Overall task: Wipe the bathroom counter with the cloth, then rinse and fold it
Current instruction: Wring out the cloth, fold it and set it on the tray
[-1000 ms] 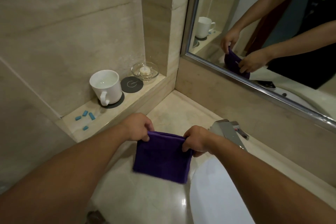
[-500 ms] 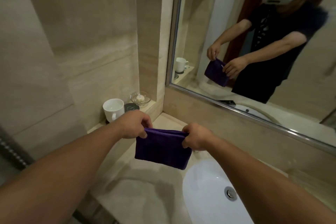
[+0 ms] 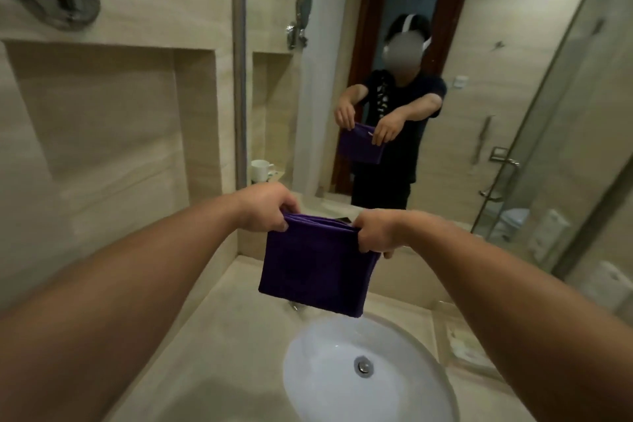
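A purple cloth (image 3: 315,271), folded into a thick square, hangs in the air above the beige stone counter (image 3: 219,336) and the far rim of the white sink (image 3: 329,363). My left hand (image 3: 267,212) pinches its top left corner. My right hand (image 3: 375,233) grips its top right corner, fingers curled round the folded edge. The cloth's lower edge hides the faucet base.
A large mirror (image 3: 445,79) runs along the back wall and reflects a person holding the cloth, a white mug and a glass shower door. A recessed wall niche (image 3: 113,120) lies to the left. The sink drain (image 3: 363,366) sits in the basin's middle.
Both hands have lifted the folded cloth higher and toward the sink. The camera has tilted up, so the ledge with the mug is out of direct view.
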The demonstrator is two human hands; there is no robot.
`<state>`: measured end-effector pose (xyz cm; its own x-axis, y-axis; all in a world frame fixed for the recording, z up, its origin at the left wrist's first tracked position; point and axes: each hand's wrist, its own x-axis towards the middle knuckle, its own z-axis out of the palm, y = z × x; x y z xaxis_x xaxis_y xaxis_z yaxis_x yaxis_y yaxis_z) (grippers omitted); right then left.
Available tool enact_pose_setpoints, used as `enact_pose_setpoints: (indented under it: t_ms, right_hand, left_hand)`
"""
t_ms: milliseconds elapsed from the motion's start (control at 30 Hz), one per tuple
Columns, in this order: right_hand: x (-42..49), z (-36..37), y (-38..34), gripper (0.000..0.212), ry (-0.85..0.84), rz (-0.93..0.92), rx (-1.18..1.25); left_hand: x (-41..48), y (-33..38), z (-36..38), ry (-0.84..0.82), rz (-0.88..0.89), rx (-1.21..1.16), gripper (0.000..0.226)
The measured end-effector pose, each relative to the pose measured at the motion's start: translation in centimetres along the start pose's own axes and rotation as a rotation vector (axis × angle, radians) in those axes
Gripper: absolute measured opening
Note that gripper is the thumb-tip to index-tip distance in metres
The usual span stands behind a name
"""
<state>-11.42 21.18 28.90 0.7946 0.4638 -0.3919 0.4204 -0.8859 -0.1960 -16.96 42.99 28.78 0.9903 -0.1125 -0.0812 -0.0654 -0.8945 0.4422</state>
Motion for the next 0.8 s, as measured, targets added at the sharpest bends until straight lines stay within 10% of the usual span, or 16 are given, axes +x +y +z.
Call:
enact_pose_setpoints:
  t_ms: [800]
  right_hand:
    - [-7.3, -5.8, 34.0, 0.023, 0.109, 0.240, -0.027]
  left_hand:
    - [20.8, 28.0, 11.6, -0.171, 0.271, -0.011, 0.030]
